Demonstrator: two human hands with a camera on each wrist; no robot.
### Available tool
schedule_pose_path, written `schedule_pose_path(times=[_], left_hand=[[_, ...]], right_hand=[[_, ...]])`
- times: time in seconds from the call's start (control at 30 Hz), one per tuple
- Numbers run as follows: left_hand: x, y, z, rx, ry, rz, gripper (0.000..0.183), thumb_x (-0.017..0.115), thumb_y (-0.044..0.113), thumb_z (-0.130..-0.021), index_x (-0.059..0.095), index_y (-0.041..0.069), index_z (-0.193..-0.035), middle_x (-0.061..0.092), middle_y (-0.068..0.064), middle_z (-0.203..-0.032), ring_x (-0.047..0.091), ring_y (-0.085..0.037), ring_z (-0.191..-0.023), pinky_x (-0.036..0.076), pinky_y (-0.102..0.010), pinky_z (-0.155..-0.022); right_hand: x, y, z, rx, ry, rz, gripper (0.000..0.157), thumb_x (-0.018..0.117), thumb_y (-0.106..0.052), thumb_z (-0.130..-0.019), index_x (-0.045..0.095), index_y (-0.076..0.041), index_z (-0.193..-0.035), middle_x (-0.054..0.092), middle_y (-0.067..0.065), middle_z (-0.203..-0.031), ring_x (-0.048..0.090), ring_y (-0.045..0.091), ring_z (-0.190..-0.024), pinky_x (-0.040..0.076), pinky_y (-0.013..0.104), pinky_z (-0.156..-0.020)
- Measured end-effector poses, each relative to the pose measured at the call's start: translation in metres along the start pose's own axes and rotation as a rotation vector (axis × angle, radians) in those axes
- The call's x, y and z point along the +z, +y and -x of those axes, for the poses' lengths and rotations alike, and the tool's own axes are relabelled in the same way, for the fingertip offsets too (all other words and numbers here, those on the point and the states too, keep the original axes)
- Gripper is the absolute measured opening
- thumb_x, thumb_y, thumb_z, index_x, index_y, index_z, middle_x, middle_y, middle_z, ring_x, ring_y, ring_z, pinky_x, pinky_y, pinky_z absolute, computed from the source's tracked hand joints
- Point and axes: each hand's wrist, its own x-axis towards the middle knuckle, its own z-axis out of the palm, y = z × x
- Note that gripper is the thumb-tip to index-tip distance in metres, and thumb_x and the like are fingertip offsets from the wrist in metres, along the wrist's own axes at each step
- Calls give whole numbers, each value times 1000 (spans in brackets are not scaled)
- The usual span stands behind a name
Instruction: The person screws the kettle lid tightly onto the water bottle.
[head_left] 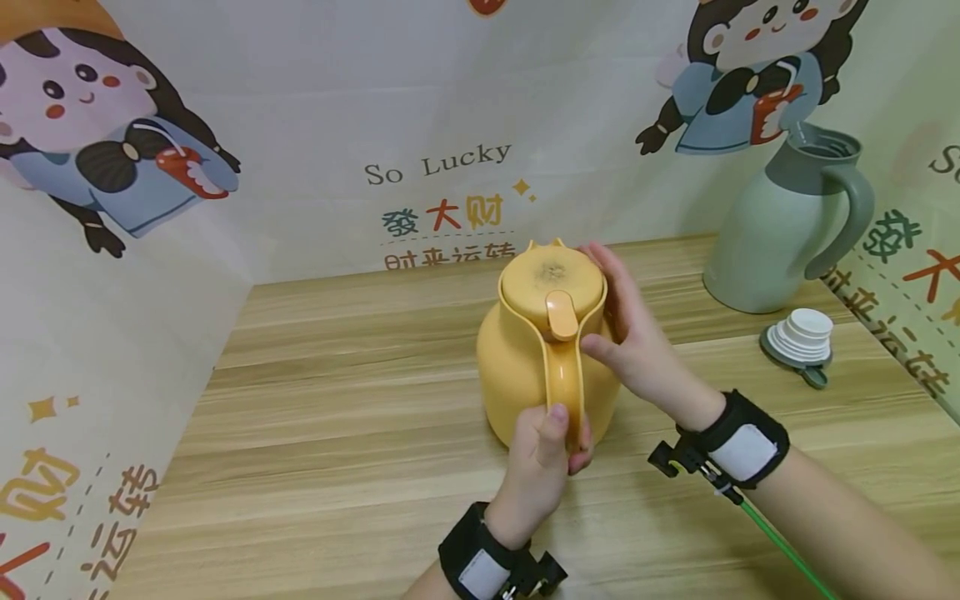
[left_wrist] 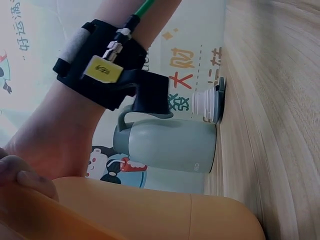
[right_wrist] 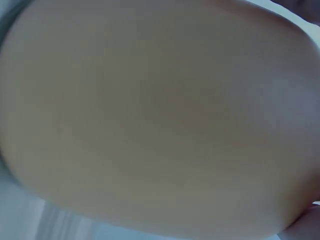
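Observation:
A yellow thermos jug [head_left: 512,375] stands on the wooden table with its round lid [head_left: 553,275] on top. My left hand [head_left: 536,462] grips the lower part of its handle [head_left: 564,379], thumb on the near side. On the right of the jug's neck rests my right hand [head_left: 637,350]. Its fingers reach along the far side and its thumb lies near the collar beside the handle. In the left wrist view the jug's body [left_wrist: 150,207] crosses the bottom. A blurred tan surface [right_wrist: 160,120] fills the right wrist view, and I cannot tell what it is.
A grey-green thermos jug [head_left: 757,225] stands uncovered at the back right, its handle facing right. Beside it on the table [head_left: 337,417] lies a stopper [head_left: 801,342] with a white threaded part and a dark green rim. Printed cloth walls [head_left: 315,167] enclose the back and sides.

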Motion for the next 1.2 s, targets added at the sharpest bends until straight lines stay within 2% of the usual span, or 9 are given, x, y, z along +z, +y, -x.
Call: schedule_pose_path(times=[0.13, 0.23, 0.43, 0.6, 0.73, 0.9, 1.0, 1.07, 1.2], left_hand=[[1, -1, 0, 4, 8, -1, 60, 24, 41, -101, 46, 1, -63, 39, -8, -44, 35, -9, -40, 27, -21, -39], [1, -1, 0, 5, 16, -13, 60, 24, 42, -101, 47, 1, -62, 39, -7, -44, 35, -9, -40, 27, -21, -39], [1, 0, -1, 21, 20, -22, 62, 24, 41, -101, 46, 0, -61, 39, -8, -44, 35, -10, -39, 27, -21, -37], [2, 0, -2, 29, 28, -16, 61, 25, 41, -101, 46, 0, -60, 38, -7, -43, 34, -9, -38, 27, -20, -36], [2, -1, -1, 29, 38, -17, 61, 26, 40, -101, 46, 0, -60, 38, -7, -43, 34, -8, -38, 27, -20, -35], [2, -1, -1, 36, 46, -20, 59, 25, 38, -101, 47, 1, -60, 38, -7, -43, 34, -8, -38, 27, -21, -35], [3, -1, -1, 47, 54, -19, 59, 25, 36, -102, 47, 1, -60, 38, -7, -43, 34, -8, -38, 27, -21, -35], [4, -2, -1, 55, 66, -20, 59, 26, 35, -102, 47, 1, -59, 38, -7, -42, 34, -8, -37, 27, -21, -34], [6, -4, -1, 79, 87, -16, 59, 26, 34, -101, 48, 1, -57, 37, -7, -41, 33, -8, -36, 26, -20, -33]], right_hand=[[-1, 10, 11, -3, 12, -18, 97, 64, -54, -76, 11, -10, -144, 16, 11, -147, 14, 23, -134, 9, 36, -108], [-2, 18, 20, 41, 23, 19, 96, 65, -55, -76, 11, -14, -145, 18, 8, -147, 16, 21, -133, 13, 34, -107], [-1, 33, 39, 138, 54, 112, 100, 66, -60, -71, 12, -17, -145, 18, 6, -147, 18, 21, -132, 15, 46, -105], [-1, 42, 49, 172, 63, 93, 108, 69, -62, -64, 12, -19, -145, 15, 5, -148, 20, 24, -131, 17, 49, -103], [0, 49, 56, 171, 47, 72, 115, 73, -60, -61, 7, -20, -146, 9, 4, -149, 12, 24, -133, 11, 55, -103], [4, 41, 65, 220, 40, 55, 124, 84, -37, -62, -5, -14, -145, -1, 14, -149, 3, 29, -134, 4, 59, -102], [8, 33, 66, 237, 34, 51, 123, 85, -21, -64, -8, -16, -145, -3, 16, -148, 2, 31, -133, 3, 61, -101], [8, 33, 67, 239, 34, 57, 122, 84, -19, -64, -8, -19, -145, -3, 15, -149, 3, 31, -133, 4, 61, -101], [8, 31, 67, 231, 34, 61, 120, 84, -24, -66, -6, -20, -145, -1, 14, -149, 3, 29, -134, 4, 60, -101]])
